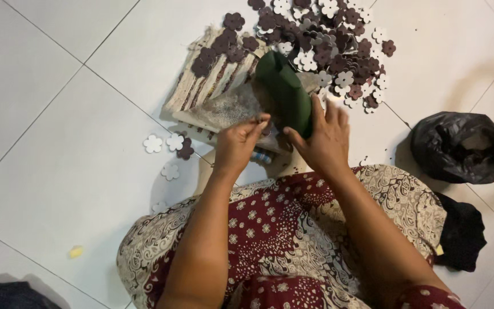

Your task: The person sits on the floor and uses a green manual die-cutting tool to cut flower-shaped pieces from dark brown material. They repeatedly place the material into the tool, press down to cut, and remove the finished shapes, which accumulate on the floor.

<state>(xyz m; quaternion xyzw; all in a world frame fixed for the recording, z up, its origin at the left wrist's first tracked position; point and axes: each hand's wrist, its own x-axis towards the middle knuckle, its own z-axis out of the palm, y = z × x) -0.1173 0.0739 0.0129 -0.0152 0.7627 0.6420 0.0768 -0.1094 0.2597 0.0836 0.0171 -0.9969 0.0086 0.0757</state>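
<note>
My right hand (324, 140) grips a dark green folded piece of felt-like material (284, 91), held upright over the floor. My left hand (236, 143) pinches at the lower edge of that green piece with thumb and fingertips close together. Just below the hands lies a small tube with a blue band (261, 157), partly hidden. Behind the green piece spreads a heap of dark maroon and white flower-shaped cutouts (327, 46). A striped woven mat (212, 86) lies under part of the heap.
A black plastic bag (461, 146) sits at the right, a black cloth (458, 234) below it. Loose white and maroon flower cutouts (170, 146) lie left of the mat on white floor tiles. A small yellow scrap (75, 251) is at lower left. My patterned skirt (293, 240) fills the foreground.
</note>
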